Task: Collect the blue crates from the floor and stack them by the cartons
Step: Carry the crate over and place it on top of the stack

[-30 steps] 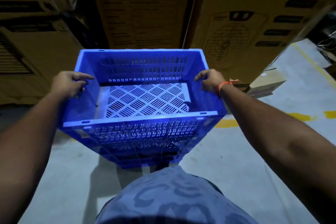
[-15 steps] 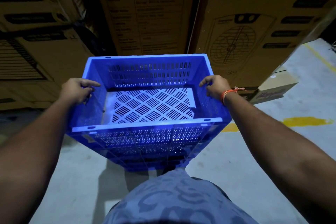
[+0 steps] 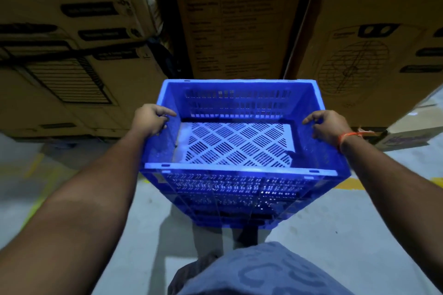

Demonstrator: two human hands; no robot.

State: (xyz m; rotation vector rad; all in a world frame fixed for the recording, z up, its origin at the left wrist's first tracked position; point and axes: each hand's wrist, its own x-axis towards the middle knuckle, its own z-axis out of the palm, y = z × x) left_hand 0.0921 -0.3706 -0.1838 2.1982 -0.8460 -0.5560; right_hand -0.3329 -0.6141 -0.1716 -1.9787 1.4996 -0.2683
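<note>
— Crate (image 3: 239, 151) first: where is it, and who has it?

— Blue crate, held up off the floor (image 3: 359, 235), between the two grips. Left hand (image 3: 149, 120) curls over the left rim, right hand (image 3: 327, 127) over the right rim, each grip closed on plastic. Its far wall sits just in front of the cartons (image 3: 235, 19); whether it touches them I cannot tell.

— What does the step need, then?

— I judge it to be the carry-in and set-down by the cartons. Both grips sit toward the far half of the rims, so the near end hangs heavier; keep the wrists level or that end dips toward the knees.

— And the lowering?

— Bring it down straight, rim level between the grips, far wall parallel to the carton face. No other blue crate shows below it, so I would expect it to land on the floor as the base; square it well, since later ones would sit on its rim.

— Risk?

— Fingers inside the rim can get pinched against the cartons. Release only once it rests flat.
</note>
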